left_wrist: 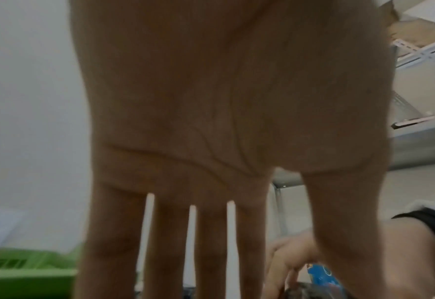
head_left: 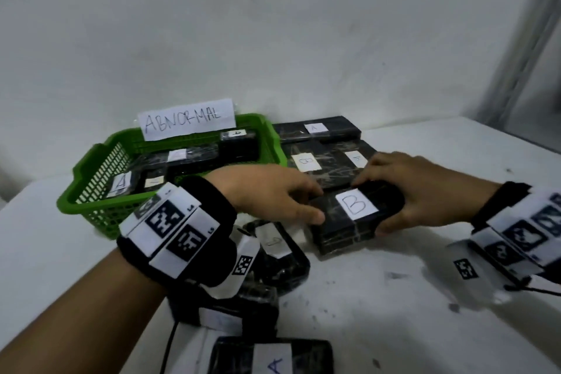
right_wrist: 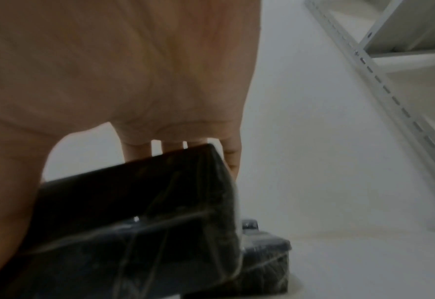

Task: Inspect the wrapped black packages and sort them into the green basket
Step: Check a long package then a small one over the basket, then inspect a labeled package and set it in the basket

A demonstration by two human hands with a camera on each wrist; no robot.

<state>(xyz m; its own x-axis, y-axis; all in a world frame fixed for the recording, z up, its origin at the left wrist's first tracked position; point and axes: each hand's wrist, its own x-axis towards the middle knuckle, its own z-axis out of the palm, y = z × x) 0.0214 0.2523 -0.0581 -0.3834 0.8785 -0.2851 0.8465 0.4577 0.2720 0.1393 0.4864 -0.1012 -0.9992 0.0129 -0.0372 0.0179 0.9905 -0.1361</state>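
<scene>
A black wrapped package with a white "B" label [head_left: 355, 215] lies at the table's centre, on top of another black package. My right hand [head_left: 372, 205] grips its right end, thumb on the near side and fingers on the far side; the right wrist view shows the package [right_wrist: 134, 222] between thumb and fingers [right_wrist: 230, 157]. My left hand [head_left: 317, 205] is at its left end, thumb and forefinger touching the corners, with the fingers [left_wrist: 170, 242] straight. The green basket [head_left: 91, 191] labelled "ABNORMAL" stands to the left and holds several black packages.
More black packages lie behind the held one [head_left: 318, 130], under my left wrist [head_left: 282, 252] and at the near edge, one labelled "A" [head_left: 273, 358]. A grey wall [head_left: 273, 24] stands close behind. Metal shelving [right_wrist: 390, 91] rises at the right.
</scene>
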